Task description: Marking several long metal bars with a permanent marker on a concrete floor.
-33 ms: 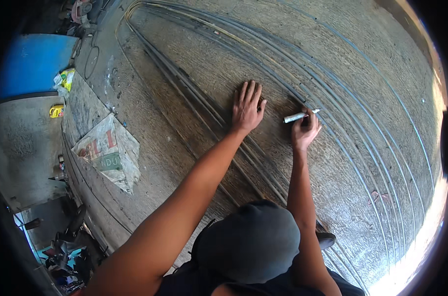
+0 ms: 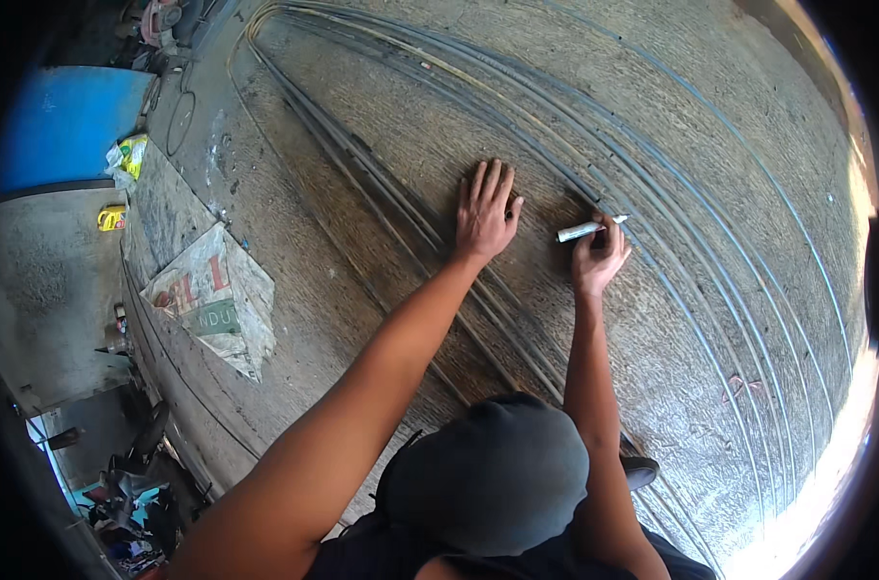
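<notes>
My left hand [image 2: 486,215] lies flat on the rough concrete floor [image 2: 401,126], fingers spread, with nothing in it. A small dark spot shows beside its thumb. To its right, my right hand [image 2: 602,261] is closed around a white marker [image 2: 577,232]. The marker lies slantwise across the fingers, and its narrow pale tip points right, beside a long thin metal rod [image 2: 678,300]. From this view I cannot tell whether the tip touches the rod. Another bundle of dark rods [image 2: 362,166] runs past my left wrist, partly hidden beneath that forearm.
Rods bend sharply together at the top left [image 2: 256,24] and fan out rightward. A torn printed sack [image 2: 251,300] lies at left, near a yellow container [image 2: 112,217] and a blue panel [image 2: 72,126]. A grey cap [image 2: 488,474] covers the lower middle; a dark shoe [image 2: 640,471] shows beside it.
</notes>
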Tool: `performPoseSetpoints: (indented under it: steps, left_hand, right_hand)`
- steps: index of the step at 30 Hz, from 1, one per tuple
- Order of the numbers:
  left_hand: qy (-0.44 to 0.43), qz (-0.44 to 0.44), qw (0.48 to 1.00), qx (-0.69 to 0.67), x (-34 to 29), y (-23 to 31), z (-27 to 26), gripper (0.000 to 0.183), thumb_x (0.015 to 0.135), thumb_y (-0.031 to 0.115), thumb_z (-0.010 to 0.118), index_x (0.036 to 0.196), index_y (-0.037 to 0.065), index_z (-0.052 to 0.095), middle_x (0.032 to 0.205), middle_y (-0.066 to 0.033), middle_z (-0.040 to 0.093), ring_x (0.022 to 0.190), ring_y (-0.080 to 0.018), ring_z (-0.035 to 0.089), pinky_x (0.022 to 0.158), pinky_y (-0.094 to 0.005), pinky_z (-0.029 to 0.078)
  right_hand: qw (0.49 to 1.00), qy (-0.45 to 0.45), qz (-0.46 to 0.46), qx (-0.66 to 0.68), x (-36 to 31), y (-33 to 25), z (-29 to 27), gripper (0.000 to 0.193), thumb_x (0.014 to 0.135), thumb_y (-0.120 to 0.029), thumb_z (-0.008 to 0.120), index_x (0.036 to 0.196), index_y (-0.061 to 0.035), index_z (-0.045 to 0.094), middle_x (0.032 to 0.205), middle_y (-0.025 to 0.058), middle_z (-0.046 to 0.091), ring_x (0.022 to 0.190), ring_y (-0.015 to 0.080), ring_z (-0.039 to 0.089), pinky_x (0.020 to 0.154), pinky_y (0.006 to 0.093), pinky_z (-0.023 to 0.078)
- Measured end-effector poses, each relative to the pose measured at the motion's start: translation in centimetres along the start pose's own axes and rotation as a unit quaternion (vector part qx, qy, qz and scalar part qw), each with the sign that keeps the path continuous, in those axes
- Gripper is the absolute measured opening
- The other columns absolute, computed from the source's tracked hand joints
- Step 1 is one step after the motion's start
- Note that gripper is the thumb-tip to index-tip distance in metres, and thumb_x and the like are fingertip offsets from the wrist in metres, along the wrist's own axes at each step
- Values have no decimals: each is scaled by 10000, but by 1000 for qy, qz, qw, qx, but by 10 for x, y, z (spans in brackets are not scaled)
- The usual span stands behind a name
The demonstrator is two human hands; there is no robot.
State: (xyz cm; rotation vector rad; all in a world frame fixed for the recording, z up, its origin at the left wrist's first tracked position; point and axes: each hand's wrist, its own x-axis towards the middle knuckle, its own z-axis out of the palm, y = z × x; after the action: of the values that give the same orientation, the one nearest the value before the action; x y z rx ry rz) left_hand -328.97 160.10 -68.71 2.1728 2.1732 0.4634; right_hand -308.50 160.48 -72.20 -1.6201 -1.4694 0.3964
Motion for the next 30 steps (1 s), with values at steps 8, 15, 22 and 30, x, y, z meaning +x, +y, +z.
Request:
performPoseSetpoints:
  steps: [8, 15, 22, 30]
  left_hand:
    - [-6, 0, 1000, 16, 4, 1, 1, 539, 1028, 383, 506, 1476, 83, 486, 1567, -162, 404, 1469, -376, 329, 1183, -592, 279]
    - [-20, -10, 1000, 15, -1, -1, 1, 547, 1032, 391, 496, 1489, 92, 472, 1578, -159, 390, 1479, -372, 314, 1194, -588, 260]
    - [-30, -26, 998, -42, 2, 5, 9, 544, 1035, 377, 482, 1477, 61, 477, 1583, -178, 382, 1500, -373, 283, 1209, -576, 225]
    - [9, 8, 999, 38, 3, -5, 11, 527, 1027, 387, 514, 1477, 114, 496, 1561, -126, 428, 1466, -357, 344, 1188, -569, 280]
  right_hand:
    - [1000, 8, -20, 12, 5, 1, -1, 266, 808, -20, 635, 1054, -113, 669, 1001, 7, 718, 947, 239, 646, 909, 404, 396]
    - [999, -15, -24, 18, 2, -3, -2, 313, 791, -17, 634, 1087, -108, 677, 1014, 8, 718, 970, 243, 644, 916, 409, 393]
    - [1000, -26, -15, 2, 1, 0, -9, 363, 767, 0, 614, 1110, -99, 681, 993, 50, 695, 963, 270, 619, 909, 422, 394]
    - [999, 27, -19, 41, 8, -11, -6, 274, 770, 6, 632, 1024, -94, 663, 915, 60, 677, 868, 285, 605, 887, 415, 403]
